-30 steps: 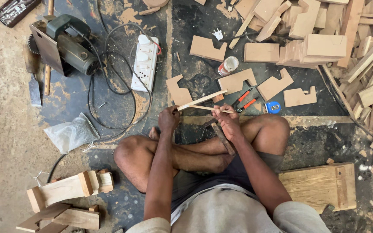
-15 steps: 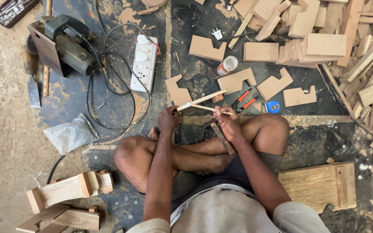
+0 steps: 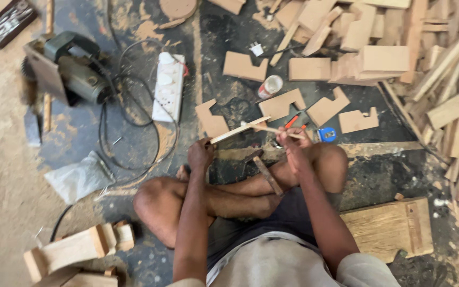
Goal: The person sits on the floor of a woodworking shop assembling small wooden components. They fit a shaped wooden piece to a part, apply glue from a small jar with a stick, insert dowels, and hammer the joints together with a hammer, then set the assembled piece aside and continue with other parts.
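A thin pale wooden strip runs slantwise above the crossed legs, its lower end pinched in the curled fingers of the left hand. The right hand closes its fingers around a second slim pale wooden stick, crossing the first. Beyond the fingers lie notched plywood cut-outs; red-handled pliers just beside.

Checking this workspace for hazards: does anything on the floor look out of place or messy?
Yes. A black cable lies in loose loops beside the white power strip and the power saw, near the person's knee. Notched wood offcuts lie scattered ahead of the hands, and sawdust covers the floor at left.
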`<state>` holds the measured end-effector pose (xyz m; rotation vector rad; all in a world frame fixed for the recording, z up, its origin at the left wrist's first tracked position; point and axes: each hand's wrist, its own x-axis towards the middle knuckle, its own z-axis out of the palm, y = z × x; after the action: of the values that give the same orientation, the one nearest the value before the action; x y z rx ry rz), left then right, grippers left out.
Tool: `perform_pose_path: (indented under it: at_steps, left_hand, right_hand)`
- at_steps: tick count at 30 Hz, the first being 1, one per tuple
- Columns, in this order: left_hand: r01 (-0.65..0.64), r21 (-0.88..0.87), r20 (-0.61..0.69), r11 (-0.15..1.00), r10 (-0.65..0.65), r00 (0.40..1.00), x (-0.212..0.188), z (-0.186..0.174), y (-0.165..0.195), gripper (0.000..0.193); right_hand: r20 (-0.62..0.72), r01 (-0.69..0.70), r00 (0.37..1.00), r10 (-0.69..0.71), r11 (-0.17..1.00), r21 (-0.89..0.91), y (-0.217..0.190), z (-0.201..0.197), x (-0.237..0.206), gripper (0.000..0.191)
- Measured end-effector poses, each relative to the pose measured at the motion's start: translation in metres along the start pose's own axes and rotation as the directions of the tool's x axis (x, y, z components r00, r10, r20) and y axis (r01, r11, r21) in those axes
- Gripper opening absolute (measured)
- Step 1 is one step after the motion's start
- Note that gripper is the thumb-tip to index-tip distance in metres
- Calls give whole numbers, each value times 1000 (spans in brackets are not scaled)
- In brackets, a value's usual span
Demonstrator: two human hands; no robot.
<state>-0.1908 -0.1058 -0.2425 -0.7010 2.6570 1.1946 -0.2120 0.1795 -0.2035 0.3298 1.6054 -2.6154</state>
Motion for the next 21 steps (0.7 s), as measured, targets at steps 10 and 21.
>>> perform_pose_path:
  at_steps: [10,21]
  left_hand:
    - [-20,-5,-7,1000,20,1000,-3,-1,7,28]
    - [-49,-5,-21,999,49,999,3,2,10,28]
  right_hand:
    - [16,247,933,-359,609,-754,-65,12,102,14]
    - [355,452,864,-359,238,-860,-46,34,147,16]
